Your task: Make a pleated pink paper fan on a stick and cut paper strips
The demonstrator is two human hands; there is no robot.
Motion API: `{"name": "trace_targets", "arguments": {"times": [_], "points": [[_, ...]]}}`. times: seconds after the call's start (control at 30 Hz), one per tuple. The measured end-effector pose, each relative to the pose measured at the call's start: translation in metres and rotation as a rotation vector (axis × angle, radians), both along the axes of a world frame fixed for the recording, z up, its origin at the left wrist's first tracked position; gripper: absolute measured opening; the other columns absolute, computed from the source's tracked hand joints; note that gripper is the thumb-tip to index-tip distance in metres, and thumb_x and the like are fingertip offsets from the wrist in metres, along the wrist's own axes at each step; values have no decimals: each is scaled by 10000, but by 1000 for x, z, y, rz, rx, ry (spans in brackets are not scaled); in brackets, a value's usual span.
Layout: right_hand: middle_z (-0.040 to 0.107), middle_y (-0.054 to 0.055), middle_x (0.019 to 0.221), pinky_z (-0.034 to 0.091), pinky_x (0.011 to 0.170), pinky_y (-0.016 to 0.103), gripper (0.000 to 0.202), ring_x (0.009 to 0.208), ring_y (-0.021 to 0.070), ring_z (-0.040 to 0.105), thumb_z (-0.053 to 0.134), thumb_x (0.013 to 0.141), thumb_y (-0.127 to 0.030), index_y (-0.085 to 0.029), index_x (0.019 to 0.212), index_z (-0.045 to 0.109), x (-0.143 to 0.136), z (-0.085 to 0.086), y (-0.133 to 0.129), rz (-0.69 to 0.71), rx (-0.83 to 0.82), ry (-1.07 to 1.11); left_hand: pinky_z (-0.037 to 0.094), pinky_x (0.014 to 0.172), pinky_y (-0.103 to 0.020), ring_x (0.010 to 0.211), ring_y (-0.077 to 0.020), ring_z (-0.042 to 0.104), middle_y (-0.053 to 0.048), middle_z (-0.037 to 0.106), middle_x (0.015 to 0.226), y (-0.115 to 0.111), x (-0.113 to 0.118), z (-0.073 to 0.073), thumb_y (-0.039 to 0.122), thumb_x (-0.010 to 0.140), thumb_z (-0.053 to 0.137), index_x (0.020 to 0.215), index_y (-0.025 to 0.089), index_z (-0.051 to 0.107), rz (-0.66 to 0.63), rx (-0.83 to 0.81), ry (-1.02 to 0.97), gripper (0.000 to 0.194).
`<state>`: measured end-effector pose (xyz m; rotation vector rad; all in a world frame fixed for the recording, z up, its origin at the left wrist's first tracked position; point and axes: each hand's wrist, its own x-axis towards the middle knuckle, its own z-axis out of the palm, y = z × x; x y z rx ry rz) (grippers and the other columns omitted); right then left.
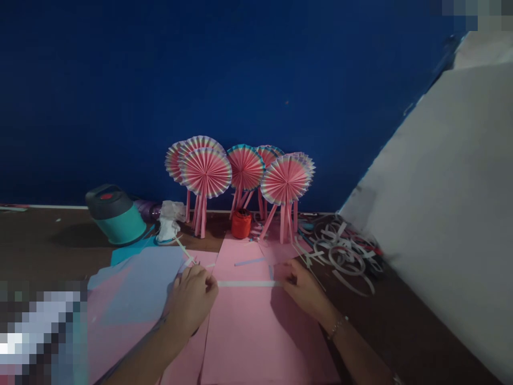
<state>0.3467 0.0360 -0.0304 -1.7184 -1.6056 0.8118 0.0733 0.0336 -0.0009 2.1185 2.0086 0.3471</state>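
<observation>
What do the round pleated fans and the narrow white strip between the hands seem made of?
Pleated fans: likely matte paper, given their crisp folds. White strip: perhaps paper too, thin, flat and dull, though tape is possible.

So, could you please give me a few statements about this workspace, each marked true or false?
1. A pale strip spans the gap between the left hand and the right hand. True.
2. The bracelet is on the left wrist. False: it is on the right wrist.
3. Round pleated fans stand in front of the blue wall. True.
4. Curled strips are heaped beside the left hand. False: they lie on the right hand's side, near the pale wall.
5. The sheet beneath the pale strip is pink. True.
</observation>
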Motion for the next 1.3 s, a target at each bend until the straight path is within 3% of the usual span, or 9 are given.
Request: {"name": "trace_targets", "arguments": {"times": [0.23,0.9,1.3], "points": [[618,-19,693,386,587,234,386,642,150,563,527,663,-107,-206,1031,583,1,-6,1,-31,19,-24,382,843,-371,959,-226,550,-32,640,894,0,-1,-4,183,805,439,688,223,576,-8,22,6,184],[558,-27,666,323,565,226,415,624,143,513,477,649,-46,-190,1028,566,-6,3,-1,-46,6,-138,368,836,-357,956,-223,539,-29,639,893,2,-1,-3,207,818,433,698,222,568,-20,-3,30,182],[595,-7,702,347,599,231,382,669,157,556,498,679,-65,-173,1037,573,-6,10,-1,-62,10,-200,366,832,-365,978,-222,529,-20,631,919,0,-3,-5,224,807,445,742,233,587,-34,-21,19,157]]}}
